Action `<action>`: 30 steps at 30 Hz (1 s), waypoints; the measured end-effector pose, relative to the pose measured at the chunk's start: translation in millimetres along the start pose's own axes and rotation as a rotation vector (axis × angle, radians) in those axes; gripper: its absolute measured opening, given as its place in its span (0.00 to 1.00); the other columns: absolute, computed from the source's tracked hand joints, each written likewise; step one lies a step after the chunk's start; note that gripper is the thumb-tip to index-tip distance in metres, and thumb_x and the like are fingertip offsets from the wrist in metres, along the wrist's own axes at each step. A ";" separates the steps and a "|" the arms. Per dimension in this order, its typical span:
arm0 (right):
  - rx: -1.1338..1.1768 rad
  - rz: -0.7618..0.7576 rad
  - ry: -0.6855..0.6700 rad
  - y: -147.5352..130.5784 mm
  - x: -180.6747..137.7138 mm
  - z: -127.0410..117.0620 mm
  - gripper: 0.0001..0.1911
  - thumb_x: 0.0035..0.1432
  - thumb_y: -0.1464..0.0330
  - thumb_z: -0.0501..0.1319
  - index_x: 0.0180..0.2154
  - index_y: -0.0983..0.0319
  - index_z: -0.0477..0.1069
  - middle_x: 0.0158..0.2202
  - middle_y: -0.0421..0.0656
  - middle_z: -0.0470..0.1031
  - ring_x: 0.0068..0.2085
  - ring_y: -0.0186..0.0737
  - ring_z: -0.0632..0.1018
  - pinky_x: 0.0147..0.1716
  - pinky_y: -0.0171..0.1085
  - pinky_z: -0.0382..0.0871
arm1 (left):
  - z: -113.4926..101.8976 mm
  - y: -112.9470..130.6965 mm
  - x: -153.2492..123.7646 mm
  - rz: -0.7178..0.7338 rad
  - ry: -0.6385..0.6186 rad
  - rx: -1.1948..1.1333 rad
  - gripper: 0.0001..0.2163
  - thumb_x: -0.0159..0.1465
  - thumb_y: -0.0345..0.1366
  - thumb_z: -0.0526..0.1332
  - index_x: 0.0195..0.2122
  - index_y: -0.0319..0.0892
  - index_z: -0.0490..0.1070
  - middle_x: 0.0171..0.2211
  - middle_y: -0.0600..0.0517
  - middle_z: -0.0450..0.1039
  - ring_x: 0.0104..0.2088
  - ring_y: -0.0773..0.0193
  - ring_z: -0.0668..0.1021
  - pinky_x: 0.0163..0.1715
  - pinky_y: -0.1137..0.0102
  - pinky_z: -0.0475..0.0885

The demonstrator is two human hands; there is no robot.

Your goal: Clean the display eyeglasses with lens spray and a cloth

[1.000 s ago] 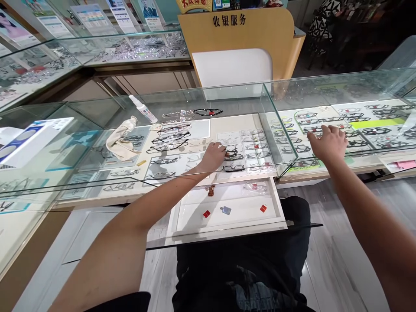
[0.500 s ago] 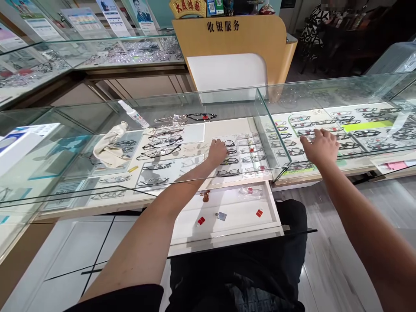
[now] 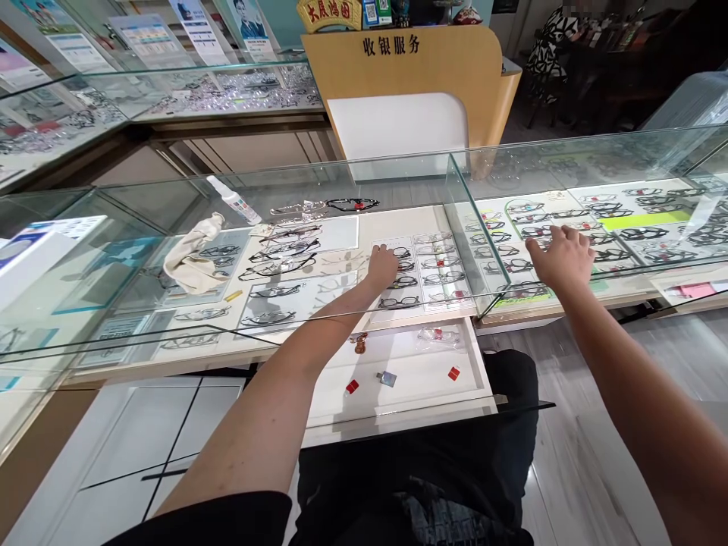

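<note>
Sleeve [image 3: 216, 523], left: black, short, plain cloth, wide hem ending on the upper arm. Top [image 3: 353, 493]: black, loose, creased across the front. Print [image 3: 449, 516] on same: faded grey-blue, irregular block, with lettering along its lower part, too dim to read. Trouser leg [image 3: 515, 379], right: dark, near-black, rounded at the knee. Left hand [image 3: 383, 267] and right hand [image 3: 564, 256]: bare.

Eyeglasses [image 3: 400, 302] lay either side of the partition [image 3: 479, 219] in the display case [image 3: 403, 221]; farther left, a cloth [image 3: 196, 262] lay before a bottle [image 3: 234, 201]; in front, a drawer [image 3: 421, 393] held tags [image 3: 453, 373].
</note>
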State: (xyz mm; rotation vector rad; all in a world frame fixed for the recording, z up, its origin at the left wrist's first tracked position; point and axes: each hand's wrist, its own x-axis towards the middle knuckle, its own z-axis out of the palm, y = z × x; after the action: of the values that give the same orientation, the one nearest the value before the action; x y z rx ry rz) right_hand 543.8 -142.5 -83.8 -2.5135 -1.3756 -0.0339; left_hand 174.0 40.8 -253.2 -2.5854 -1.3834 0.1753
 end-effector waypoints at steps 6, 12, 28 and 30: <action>-0.003 0.000 -0.005 -0.8 -0.9 -1.4 0.44 0.73 0.44 0.48 0.74 0.67 0.66 0.79 0.62 0.61 0.76 0.72 0.63 0.73 0.65 0.59 | -7.8 -2.6 -1.5 -0.006 0.008 -0.041 0.11 0.73 0.42 0.68 0.45 0.38 0.81 0.50 0.41 0.81 0.59 0.45 0.78 0.64 0.47 0.71; -0.004 0.011 -0.021 -2.9 -1.9 -4.6 0.45 0.73 0.43 0.49 0.76 0.68 0.64 0.79 0.61 0.61 0.77 0.73 0.62 0.74 0.66 0.59 | -17.5 -15.0 7.3 -0.015 0.029 -0.134 0.20 0.71 0.49 0.64 0.46 0.35 0.84 0.51 0.33 0.83 0.63 0.34 0.73 0.65 0.45 0.63; -0.010 0.015 -0.002 -2.7 -2.1 -2.6 0.42 0.74 0.45 0.49 0.75 0.66 0.66 0.78 0.62 0.63 0.77 0.71 0.63 0.73 0.66 0.59 | -7.9 -14.9 11.4 0.035 0.005 -0.203 0.10 0.69 0.40 0.62 0.38 0.44 0.82 0.47 0.43 0.86 0.63 0.41 0.77 0.66 0.46 0.65; -0.011 0.019 -0.002 -3.3 -2.6 -3.2 0.43 0.73 0.46 0.49 0.75 0.67 0.65 0.78 0.61 0.63 0.77 0.71 0.63 0.73 0.65 0.59 | -13.9 -13.6 7.9 0.039 0.001 -0.214 0.10 0.70 0.40 0.61 0.40 0.44 0.83 0.51 0.43 0.86 0.64 0.41 0.76 0.67 0.46 0.65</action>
State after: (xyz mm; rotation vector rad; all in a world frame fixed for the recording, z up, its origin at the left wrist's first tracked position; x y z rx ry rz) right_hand 540.1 -143.8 -80.4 -2.5359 -1.3555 -0.0346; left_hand 170.2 53.0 -236.5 -2.7852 -1.4227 0.0339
